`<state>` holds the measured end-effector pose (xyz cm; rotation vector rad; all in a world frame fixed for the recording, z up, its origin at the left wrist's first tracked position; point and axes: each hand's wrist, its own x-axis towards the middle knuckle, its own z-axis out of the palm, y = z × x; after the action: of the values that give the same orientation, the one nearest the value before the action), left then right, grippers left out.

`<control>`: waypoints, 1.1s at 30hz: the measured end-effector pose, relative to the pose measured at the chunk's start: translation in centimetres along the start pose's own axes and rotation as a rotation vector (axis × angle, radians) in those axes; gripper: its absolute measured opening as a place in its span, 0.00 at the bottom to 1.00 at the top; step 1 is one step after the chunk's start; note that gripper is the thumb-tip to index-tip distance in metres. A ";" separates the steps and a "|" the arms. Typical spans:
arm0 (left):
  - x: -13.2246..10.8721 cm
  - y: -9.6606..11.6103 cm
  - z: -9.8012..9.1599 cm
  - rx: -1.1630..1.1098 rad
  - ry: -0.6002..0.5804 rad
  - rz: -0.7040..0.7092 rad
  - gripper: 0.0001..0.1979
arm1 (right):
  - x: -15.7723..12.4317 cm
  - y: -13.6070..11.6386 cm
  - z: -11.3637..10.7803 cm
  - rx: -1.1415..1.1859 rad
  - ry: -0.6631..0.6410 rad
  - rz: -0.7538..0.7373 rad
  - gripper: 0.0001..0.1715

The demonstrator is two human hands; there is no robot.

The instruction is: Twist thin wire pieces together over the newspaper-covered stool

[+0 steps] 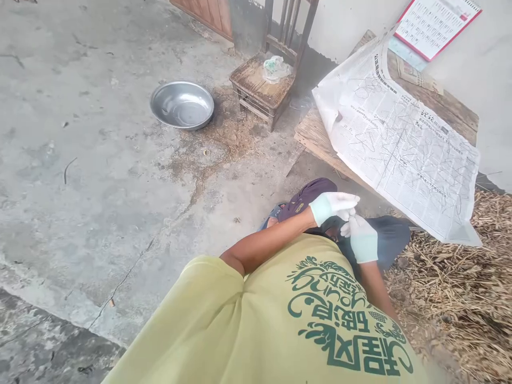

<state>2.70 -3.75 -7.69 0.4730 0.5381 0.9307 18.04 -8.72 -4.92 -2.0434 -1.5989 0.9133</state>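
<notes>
Both my hands wear white gloves and meet in front of my yellow-green shirt [280, 320]. My left hand [334, 207] reaches to the right, its fingers pinched together on the fingertips of the right glove. My right hand [362, 237] points up towards it, its fingertips tucked under the left fingers and mostly hidden. Just behind the hands are a purple cloth-covered shape [312, 193] and dark fabric [390, 240].
A metal basin [182, 105] sits on the concrete floor [100, 176]. A small wooden chair [262, 88] holds a plastic bag [276, 68]. A newspaper [404, 144] covers a low wooden table [316, 136]. A calendar [434, 24] hangs on the wall. Straw [460, 288] lies at the right.
</notes>
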 end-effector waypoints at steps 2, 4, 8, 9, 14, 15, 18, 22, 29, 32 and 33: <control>-0.2 0.1 -0.3 -0.023 -0.046 0.017 0.29 | 0.1 -0.4 0.2 0.052 0.003 0.028 0.27; -0.5 0.0 -0.4 -0.019 -0.079 0.017 0.30 | 0.3 -0.3 0.4 0.115 0.017 0.069 0.27; -1.3 -0.3 -0.2 0.055 -0.096 -0.022 0.27 | 0.3 0.8 0.8 0.273 0.055 0.130 0.23; -1.5 -0.4 0.0 0.088 -0.110 -0.040 0.25 | 0.3 1.1 0.8 0.283 0.059 0.134 0.22; -2.8 -0.3 1.2 0.295 -0.183 -0.106 0.16 | -0.5 1.8 0.9 0.282 0.082 0.121 0.25; -2.9 -0.3 1.4 0.316 -0.147 -0.088 0.15 | -0.6 1.9 1.0 0.312 0.078 0.133 0.26; -2.9 -0.6 1.4 0.327 -0.035 -0.033 0.16 | -0.6 2.4 1.0 0.416 0.125 0.148 0.29; -2.3 -1.0 0.4 0.312 0.035 0.012 0.22 | -0.5 3.6 0.5 0.632 0.211 0.103 0.30; -1.3 -0.7 -0.5 0.302 0.068 -0.003 0.21 | -1.2 4.5 -1.3 0.993 0.130 0.009 0.22; -1.2 -0.3 -0.6 0.350 0.065 -0.006 0.21 | -1.7 4.9 -1.4 1.145 0.008 -0.033 0.22; -1.2 -0.2 -0.5 0.360 0.071 -0.011 0.21 | -1.9 5.0 -1.3 1.177 -0.043 -0.058 0.22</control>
<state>1.89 -4.79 -7.93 0.7616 0.7775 0.8440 22.23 -11.81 -6.79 -1.1193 -0.7461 1.4045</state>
